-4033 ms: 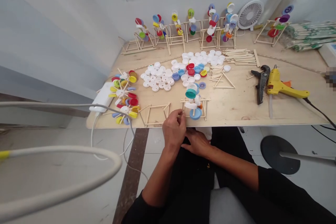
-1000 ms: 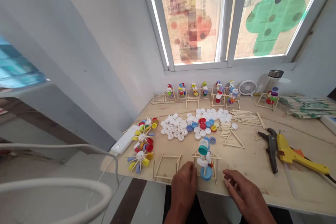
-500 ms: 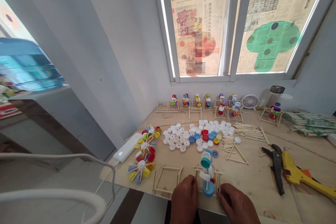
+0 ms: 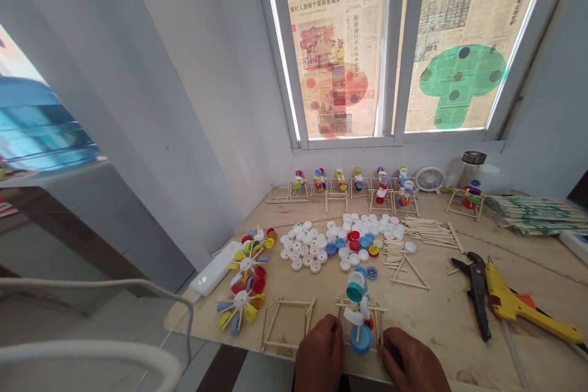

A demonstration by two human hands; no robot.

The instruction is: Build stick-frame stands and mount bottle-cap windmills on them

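Observation:
Between my hands, at the table's front edge, stands a wooden-stick frame (image 4: 376, 306) carrying a bottle-cap wheel (image 4: 354, 315) of teal, white, blue and orange caps. The closed fingers of my left hand (image 4: 320, 352) are at the frame's left side. My right hand (image 4: 410, 358) pinches its right side, low down near the corner. Knuckles hide the fingertips of both hands in part. Left of my left hand sits another stick frame (image 4: 288, 302) with no wheel on it. Several finished cap wheels (image 4: 241, 301) lie further left.
White bottle caps (image 4: 305, 245) and coloured ones cover the middle. Loose sticks (image 4: 432, 234) and a stick triangle (image 4: 411, 275) lie right of them. Cutters (image 4: 478, 294) and a yellow glue gun (image 4: 519, 306) rest at the right. Wheel models (image 4: 381, 190) and a fan (image 4: 430, 179) line the wall.
My right hand has come up from my lap to the right side of the frame. My left hand stays at the left side. The head view has lifted towards the window.

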